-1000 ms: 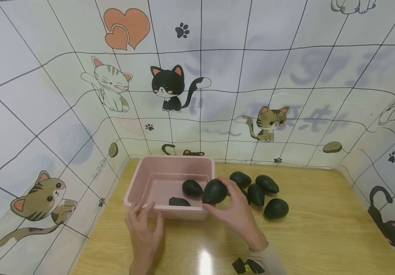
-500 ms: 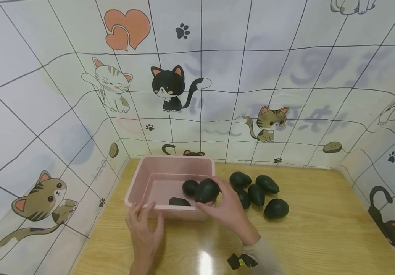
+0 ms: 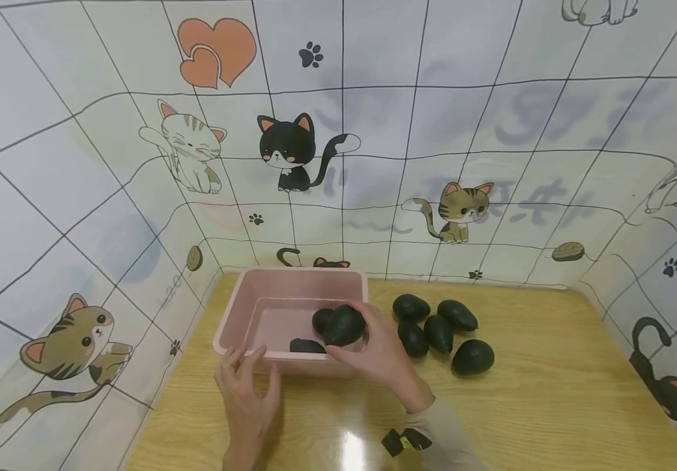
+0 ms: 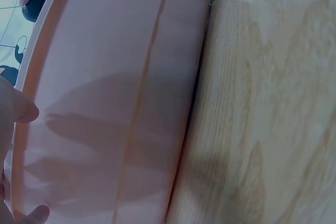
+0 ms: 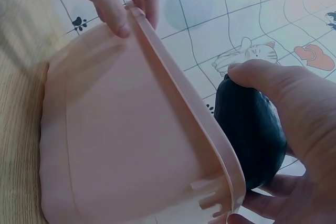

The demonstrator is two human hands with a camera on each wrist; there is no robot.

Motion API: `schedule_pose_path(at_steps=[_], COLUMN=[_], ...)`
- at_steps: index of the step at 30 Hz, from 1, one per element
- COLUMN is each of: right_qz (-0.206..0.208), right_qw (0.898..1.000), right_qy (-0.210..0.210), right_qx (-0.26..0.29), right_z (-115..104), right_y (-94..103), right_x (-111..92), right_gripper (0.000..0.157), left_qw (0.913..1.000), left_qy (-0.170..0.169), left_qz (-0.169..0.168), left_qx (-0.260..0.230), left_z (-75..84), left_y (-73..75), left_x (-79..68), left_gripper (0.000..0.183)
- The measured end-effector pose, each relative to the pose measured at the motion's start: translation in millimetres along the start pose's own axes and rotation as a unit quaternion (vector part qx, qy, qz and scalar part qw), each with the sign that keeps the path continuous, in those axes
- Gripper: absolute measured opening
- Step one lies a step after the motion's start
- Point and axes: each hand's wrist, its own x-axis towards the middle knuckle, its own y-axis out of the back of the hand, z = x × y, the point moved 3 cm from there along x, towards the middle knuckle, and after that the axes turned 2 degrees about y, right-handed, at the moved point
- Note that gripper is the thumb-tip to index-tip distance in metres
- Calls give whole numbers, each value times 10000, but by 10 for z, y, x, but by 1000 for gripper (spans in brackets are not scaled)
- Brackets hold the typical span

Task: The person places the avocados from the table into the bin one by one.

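My right hand (image 3: 386,350) holds a dark green avocado (image 3: 345,326) over the right front part of a pink plastic bin (image 3: 314,367). Thumb and fingers span that avocado (image 5: 247,129) from its two ends, close beside the bin's rim in the right wrist view. Two more avocados lie inside the bin: one (image 3: 319,320) partly behind the held one, the other (image 3: 304,345) half hidden by the front wall. At the bin's front left, my left hand (image 3: 248,396) grips the rim, fingers over the edge and thumb (image 5: 122,27) outside.
Several avocados (image 3: 439,332) lie grouped on the wooden table (image 3: 550,392) to the right of the bin. Behind and at both sides stands a wall covering (image 3: 373,131) with cat drawings and grid lines. A dark strap piece (image 3: 404,441) sits at the right sleeve.
My right hand has carried the avocado leftward from the bin's right edge to over its inside, now overlapping the avocado within. The left hand has stayed on the rim.
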Motion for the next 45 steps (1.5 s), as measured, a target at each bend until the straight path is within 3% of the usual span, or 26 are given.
schedule_pose_path(at_steps=[11,18,29,45], right_qz=[-99,-146,-88,205], right_qw=[9992,9989,9995,9987], right_qy=[-366,-354,-239,-451], right_qx=[-138,-266,-162,-135], right_z=[-33,-49,0,57], right_y=[-34,-25,14,82], right_x=[24,14,-14,-60], right_gripper=[92,93,85,71], left_qw=[10000,10000,10000,10000], left_qy=[-63,-1,-48,-34], left_qz=[-39,-53,22,14], left_qx=[-16,13,30,10], left_z=[-8,-3,7,-4], left_y=[-2,8,2,-2], left_x=[3,-1,5,-4], left_gripper=[37,37,36,36])
